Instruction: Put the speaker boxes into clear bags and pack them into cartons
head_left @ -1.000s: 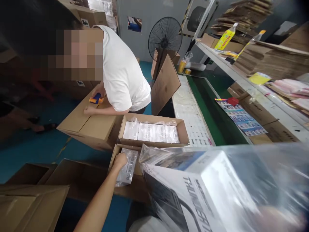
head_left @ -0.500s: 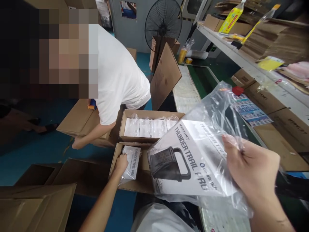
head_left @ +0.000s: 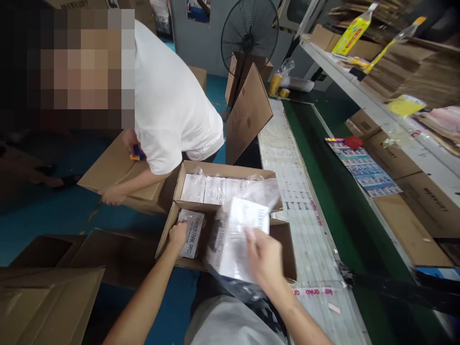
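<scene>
The blue floor carries open cardboard cartons; printed sheets lie on the green belt.

Blurred bagged box, print perhaps unreadable.

**Open carton**: two. The near one serves as reference; the second touches its far side.
**Bagged white box**: one inside the near carton and one held over it. At least three more stand in a row in the carton behind; the rest of that row is hidden.
**Closed carton**: one, behind and to the left of the near carton.
**Tape dispenser**: one, on the closed carton.
**Upright cardboard sheet**: one, behind the near carton.
**Pedestal fan**: one, well behind the near carton.
**Printed strip**: one, well to the right of the near carton.
</scene>
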`<state>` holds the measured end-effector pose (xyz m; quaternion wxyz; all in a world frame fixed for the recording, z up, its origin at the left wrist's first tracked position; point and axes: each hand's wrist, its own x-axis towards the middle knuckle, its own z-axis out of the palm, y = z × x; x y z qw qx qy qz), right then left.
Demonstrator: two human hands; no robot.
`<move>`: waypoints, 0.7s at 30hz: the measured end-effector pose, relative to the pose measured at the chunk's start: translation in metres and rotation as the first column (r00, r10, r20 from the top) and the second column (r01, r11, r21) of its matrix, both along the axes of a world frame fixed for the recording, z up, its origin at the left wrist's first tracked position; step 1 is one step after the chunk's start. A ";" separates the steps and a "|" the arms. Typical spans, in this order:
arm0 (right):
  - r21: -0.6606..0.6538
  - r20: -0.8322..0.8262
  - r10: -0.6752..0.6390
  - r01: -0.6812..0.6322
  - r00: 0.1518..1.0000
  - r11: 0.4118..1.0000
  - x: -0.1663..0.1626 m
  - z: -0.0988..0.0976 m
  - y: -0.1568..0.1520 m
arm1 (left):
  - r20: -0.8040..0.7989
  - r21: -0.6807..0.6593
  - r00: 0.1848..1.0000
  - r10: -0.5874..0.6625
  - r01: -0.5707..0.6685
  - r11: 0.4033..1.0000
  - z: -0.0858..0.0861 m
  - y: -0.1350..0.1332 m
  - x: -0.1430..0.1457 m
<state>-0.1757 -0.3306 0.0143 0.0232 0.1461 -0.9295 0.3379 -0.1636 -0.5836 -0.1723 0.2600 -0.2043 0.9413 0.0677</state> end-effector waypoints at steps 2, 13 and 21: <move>0.105 0.290 0.131 -0.168 0.948 0.980 0.002 -0.059 -0.029 | -0.005 0.015 1.000 0.015 -0.014 1.000 -0.004 -0.002 -0.001; 0.212 0.688 0.285 -0.561 0.667 0.800 -0.008 -0.193 -0.075 | -0.029 0.039 0.995 0.098 -0.097 0.994 0.006 0.014 0.010; -0.025 0.571 0.125 -0.135 0.811 0.990 0.005 -0.067 -0.006 | -0.191 0.294 0.929 -0.316 0.361 0.885 0.058 0.106 0.050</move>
